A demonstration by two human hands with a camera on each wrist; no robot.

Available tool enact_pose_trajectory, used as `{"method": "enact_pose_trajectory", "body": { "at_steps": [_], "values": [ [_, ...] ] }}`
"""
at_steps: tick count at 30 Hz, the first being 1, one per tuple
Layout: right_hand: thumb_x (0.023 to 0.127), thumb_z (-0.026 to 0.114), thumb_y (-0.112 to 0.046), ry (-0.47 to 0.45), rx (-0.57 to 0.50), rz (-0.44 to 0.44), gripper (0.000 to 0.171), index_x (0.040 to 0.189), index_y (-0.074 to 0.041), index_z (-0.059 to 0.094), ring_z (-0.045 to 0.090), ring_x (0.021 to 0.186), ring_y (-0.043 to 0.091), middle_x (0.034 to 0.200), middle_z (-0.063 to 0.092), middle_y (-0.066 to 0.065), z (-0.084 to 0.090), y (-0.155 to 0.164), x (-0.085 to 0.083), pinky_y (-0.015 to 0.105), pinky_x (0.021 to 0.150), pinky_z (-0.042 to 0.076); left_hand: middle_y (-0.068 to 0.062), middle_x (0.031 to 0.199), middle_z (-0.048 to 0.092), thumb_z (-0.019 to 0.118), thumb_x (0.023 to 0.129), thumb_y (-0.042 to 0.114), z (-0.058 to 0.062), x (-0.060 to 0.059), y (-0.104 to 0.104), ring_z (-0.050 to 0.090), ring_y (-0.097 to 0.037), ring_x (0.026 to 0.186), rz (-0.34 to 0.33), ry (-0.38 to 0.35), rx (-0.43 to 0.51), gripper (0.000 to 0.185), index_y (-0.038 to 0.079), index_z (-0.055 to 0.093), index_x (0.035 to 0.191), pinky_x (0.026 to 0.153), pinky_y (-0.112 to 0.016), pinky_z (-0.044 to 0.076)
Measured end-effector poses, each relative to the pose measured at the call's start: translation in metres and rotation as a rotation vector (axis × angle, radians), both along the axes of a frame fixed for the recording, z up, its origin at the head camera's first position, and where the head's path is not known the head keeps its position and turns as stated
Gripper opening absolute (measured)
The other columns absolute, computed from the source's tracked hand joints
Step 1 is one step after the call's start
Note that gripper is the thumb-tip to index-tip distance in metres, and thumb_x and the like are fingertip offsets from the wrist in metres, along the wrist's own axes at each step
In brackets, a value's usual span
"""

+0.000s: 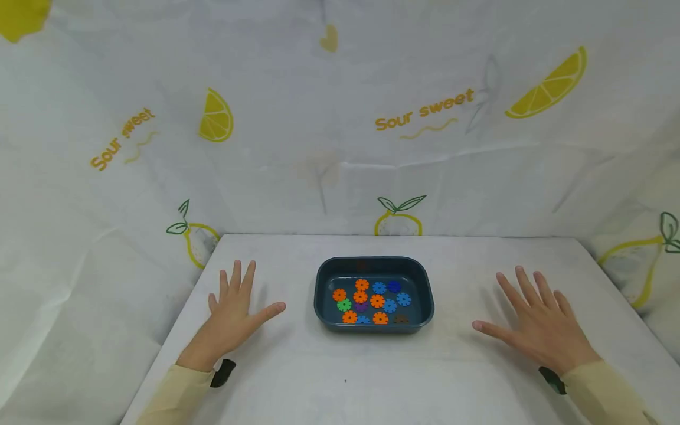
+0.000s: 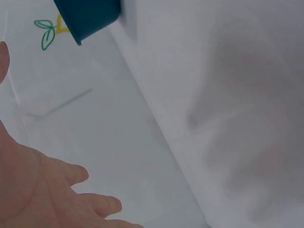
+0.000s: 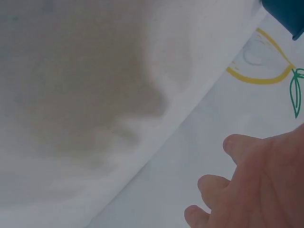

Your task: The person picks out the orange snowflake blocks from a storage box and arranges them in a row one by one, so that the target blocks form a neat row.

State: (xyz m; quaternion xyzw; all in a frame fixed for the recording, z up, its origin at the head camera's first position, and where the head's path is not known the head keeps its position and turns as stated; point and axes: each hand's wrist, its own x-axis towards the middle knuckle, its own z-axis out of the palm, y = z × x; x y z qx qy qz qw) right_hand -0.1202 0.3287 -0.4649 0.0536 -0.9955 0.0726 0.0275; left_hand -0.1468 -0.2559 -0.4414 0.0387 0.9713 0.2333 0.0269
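A dark blue-grey tray [image 1: 372, 327] stands in the middle of the white table in the head view. Inside it lie several small notched plastic discs, such as an orange disc [image 1: 377, 301], a green disc [image 1: 344, 304] and a blue disc [image 1: 404, 299]. To the tray's left my left hand [image 1: 231, 321] is spread, fingers straight and holding nothing. My right hand [image 1: 544, 327] is likewise spread on the other side, apart from the tray. Each wrist view shows a corner of the tray [image 2: 92, 19] and part of that hand, with a shadow on the cloth.
A white tabletop [image 1: 345, 378] carries the tray. Behind it hangs a white cloth [image 1: 297, 177] printed with lemons and lettering, which also covers the sides. Dark bands [image 1: 223, 373] sit at both wrists, by the pale sleeves [image 1: 177, 392].
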Motion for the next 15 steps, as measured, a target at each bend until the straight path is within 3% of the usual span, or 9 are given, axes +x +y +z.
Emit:
{"method": "enact_pose_trajectory", "body": {
  "at_steps": [3,6,11,15],
  "values": [
    [0.09,0.064,-0.083,-0.031,-0.048,0.053,0.119,0.174,-0.013,0.017,0.001,0.163,0.06,0.179,0.006,0.03,0.008,-0.006,-0.011,0.081,0.119,0.016,-0.01,0.182,-0.014,0.06,0.094,0.082,-0.003,-0.006,0.01,-0.012,-0.049,0.167,-0.003,-0.037,0.129,0.118,0.026,-0.006,0.175,0.123,-0.084,0.005],
    [0.091,0.068,-0.078,-0.084,-0.113,0.118,0.118,0.175,-0.014,0.014,0.002,0.163,0.06,0.179,0.004,0.029,0.018,-0.014,-0.027,0.083,0.119,0.017,-0.009,0.184,0.001,0.06,0.096,0.079,-0.005,-0.014,0.02,0.01,-0.043,0.169,-0.013,-0.057,0.278,0.113,0.025,0.001,0.176,0.129,-0.073,0.02],
    [0.088,0.076,-0.073,-0.166,-0.224,0.219,0.121,0.176,-0.019,0.013,0.01,0.163,0.055,0.182,0.008,0.021,0.037,-0.033,-0.051,0.085,0.117,0.021,-0.008,0.173,0.04,0.064,0.1,0.069,-0.008,-0.03,0.034,0.059,-0.035,0.145,-0.029,-0.126,0.518,0.092,0.027,0.025,0.173,0.118,-0.058,0.049],
    [0.084,0.079,-0.075,-0.18,-0.272,0.297,0.12,0.175,-0.022,0.021,0.021,0.163,0.049,0.182,0.015,0.013,0.052,-0.054,-0.066,0.081,0.119,0.027,-0.014,0.157,0.059,0.068,0.104,0.056,-0.013,-0.042,0.042,0.071,-0.03,0.128,-0.067,-0.209,0.701,0.073,0.024,0.045,0.164,0.11,-0.048,0.057]
  ]
}}
